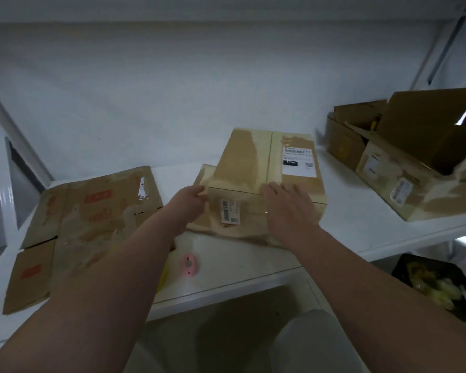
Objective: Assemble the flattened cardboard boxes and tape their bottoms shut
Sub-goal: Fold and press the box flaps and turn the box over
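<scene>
Head view: the box [267,168] has its seam running away from the person.
Left hand [191,201]: pinches the box's left flap edge.
Right hand [288,205]: flat, fingers straight, nearer the seam.

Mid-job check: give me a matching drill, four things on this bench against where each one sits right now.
Things:
1. flattened cardboard box
2. labelled box
3. small pink object
4. open boxes

Places:
a. far right of the white table
b. centre, left hand gripping its side, right hand flat on top
c. left, lying flat
d. near the front edge, between the forearms

Pairs: 1-c, 2-b, 3-d, 4-a
</scene>
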Demonstrator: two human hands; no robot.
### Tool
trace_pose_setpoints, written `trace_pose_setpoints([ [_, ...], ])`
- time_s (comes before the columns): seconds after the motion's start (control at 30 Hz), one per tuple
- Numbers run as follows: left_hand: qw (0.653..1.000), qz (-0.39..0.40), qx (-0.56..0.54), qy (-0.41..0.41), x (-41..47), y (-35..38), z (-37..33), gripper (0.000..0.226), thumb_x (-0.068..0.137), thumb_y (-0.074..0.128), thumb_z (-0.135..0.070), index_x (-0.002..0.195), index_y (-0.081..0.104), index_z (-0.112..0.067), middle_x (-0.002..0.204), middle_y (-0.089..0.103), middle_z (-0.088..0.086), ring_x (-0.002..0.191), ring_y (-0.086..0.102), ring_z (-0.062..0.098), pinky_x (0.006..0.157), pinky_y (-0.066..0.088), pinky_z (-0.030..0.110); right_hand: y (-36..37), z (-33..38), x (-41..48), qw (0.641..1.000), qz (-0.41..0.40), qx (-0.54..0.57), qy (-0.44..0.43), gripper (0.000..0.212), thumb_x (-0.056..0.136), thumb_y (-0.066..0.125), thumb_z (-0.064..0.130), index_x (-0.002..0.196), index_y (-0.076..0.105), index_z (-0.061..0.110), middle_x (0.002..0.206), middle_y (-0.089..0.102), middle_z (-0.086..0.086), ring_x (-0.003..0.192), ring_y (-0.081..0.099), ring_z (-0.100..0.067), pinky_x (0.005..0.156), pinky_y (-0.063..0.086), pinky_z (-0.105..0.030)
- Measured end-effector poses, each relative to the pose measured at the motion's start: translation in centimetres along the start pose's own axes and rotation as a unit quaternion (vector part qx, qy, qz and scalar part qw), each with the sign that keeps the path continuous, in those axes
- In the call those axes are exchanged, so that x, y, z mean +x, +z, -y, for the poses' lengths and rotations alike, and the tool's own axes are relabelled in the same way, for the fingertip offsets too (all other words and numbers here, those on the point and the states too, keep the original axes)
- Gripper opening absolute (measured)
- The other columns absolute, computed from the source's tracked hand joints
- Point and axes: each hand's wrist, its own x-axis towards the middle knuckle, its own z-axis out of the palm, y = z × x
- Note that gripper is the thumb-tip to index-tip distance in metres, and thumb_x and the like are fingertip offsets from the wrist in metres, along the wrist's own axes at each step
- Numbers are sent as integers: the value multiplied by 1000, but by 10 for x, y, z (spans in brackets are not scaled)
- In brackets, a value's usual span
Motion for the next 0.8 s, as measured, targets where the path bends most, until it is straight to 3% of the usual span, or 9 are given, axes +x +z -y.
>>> trace_pose_setpoints([
  [0.1, 992, 100, -75, 6, -6, 14, 7, 67, 78, 35, 24, 134, 52, -9, 118, 63, 1, 111, 57, 15, 82, 45, 25, 4, 7, 7, 999, -13, 35, 8, 37, 87, 52, 12, 124, 45, 15, 116, 52, -2, 105, 49, -23, 86, 34, -31],
  [0.17, 982, 162, -94, 28, -14, 27, 8, 77, 72, 30, 26, 134, 54, -14, 129, 59, -4, 122, 53, 10, 75, 46, 20, 5, 9, 7, 999, -5, 36, 31, 35, 90, 53, 14, 124, 43, 12, 117, 51, -5, 105, 49, -24, 77, 32, -29],
  [0.23, 976, 182, -112, 44, -15, 36, 10, 77, 72, 29, 26, 135, 52, -14, 132, 58, -4, 123, 52, 11, 66, 43, 18, 7, 9, 7, 999, 4, 13, 37, 35, 92, 53, 16, 124, 41, 10, 117, 50, -7, 104, 49, -25, 77, 36, -30],
  [0.3, 974, 181, -127, 36, -13, 38, 13, 74, 75, 31, 25, 134, 52, -13, 131, 58, 0, 125, 52, 18, 72, 47, 24, 10, 9, 9, 999, 12, -12, 31, 34, 92, 50, 14, 124, 40, 8, 115, 50, -8, 101, 50, -26, 74, 36, -31],
  [0.4, 977, 174, -126, -5, -10, 40, 16, 64, 81, 36, 20, 132, 53, -13, 129, 59, 5, 120, 54, 27, 96, 49, 40, 9, 11, 11, 999, 18, -28, 33, 31, 91, 46, 10, 122, 41, 7, 112, 51, -9, 97, 52, -26, 68, 32, -31],
  [0.53, 981, 174, -79, -40, -7, 43, 18, 50, 89, 43, 6, 131, 54, -19, 129, 57, 8, 116, 55, 27, 76, 49, 29, 6, 9, 11, 999, 24, -35, 18, 32, 91, 42, 8, 124, 39, 8, 114, 50, -8, 98, 52, -25, 65, 31, -31],
  [0.7, 975, 202, -9, -90, -7, 35, 21, 41, 93, 50, -2, 131, 53, -15, 128, 57, 6, 114, 54, 20, 89, 51, 39, 7, 5, 10, 999, 24, -43, 3, 27, 96, 39, 15, 122, 39, 10, 112, 50, -7, 96, 51, -23, 63, 29, -31],
  [0.8, 986, 102, 128, -29, 0, 31, 18, 43, 93, 52, -6, 135, 50, -11, 122, 59, 10, 107, 56, 24, 89, 49, 36, 8, 4, 10, 999, 26, -43, -2, 29, 96, 39, 17, 123, 39, 9, 113, 50, -7, 97, 52, -23, 62, 29, -31],
])
